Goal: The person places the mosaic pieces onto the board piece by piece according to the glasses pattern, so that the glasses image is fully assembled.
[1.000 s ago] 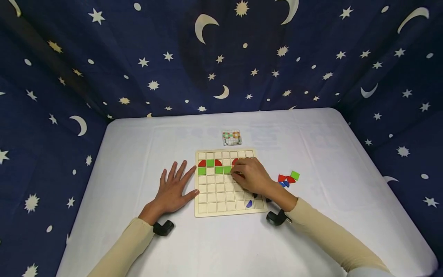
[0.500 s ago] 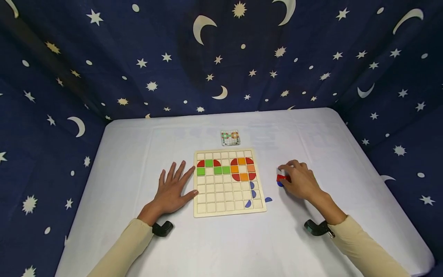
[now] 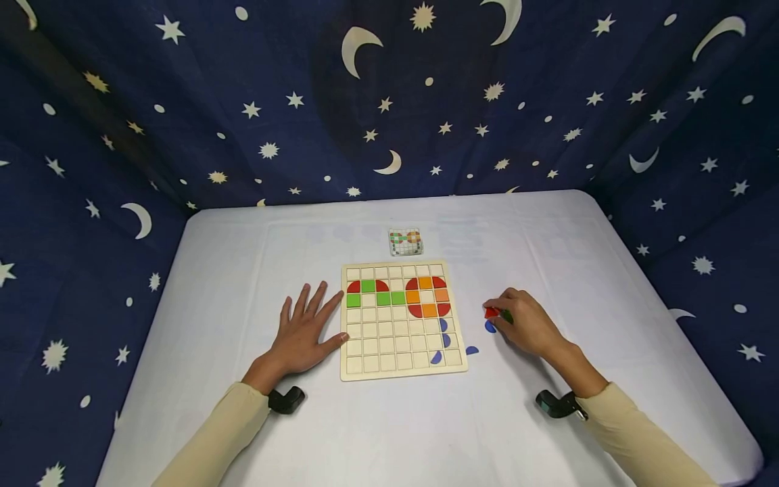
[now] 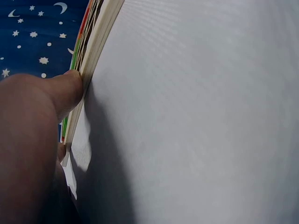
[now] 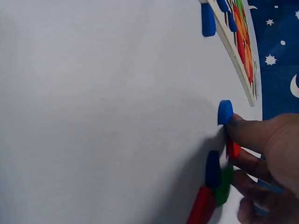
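Observation:
My left hand [image 3: 304,341] lies flat with fingers spread on the table. Its thumb touches the left edge of a wooden grid board [image 3: 380,348]. Red, green and orange tiles fill cells in the board's upper rows; a few blue half-round tiles [image 3: 446,340] lie at its lower right. Right of the board, my right hand [image 3: 528,325] pinches a red tile [image 5: 233,148] between thumb and fingers. A blue half-round tile [image 5: 225,112] is beside the thumb. Below the fingers, a green tile [image 5: 224,186], another blue tile [image 5: 213,169] and another red tile [image 5: 202,206] lie together.
A small pattern card [image 3: 406,241] lies behind the board on the white-covered table [image 3: 304,237]. One loose blue half-round tile [image 3: 472,350] rests just off the board's right edge. A dark blue star-and-moon curtain [image 3: 243,149] surrounds the back and sides.
My right hand has moved from over the board's upper right to the loose tiles on the right, and its fingers have closed on a red tile. My left hand has stayed put.

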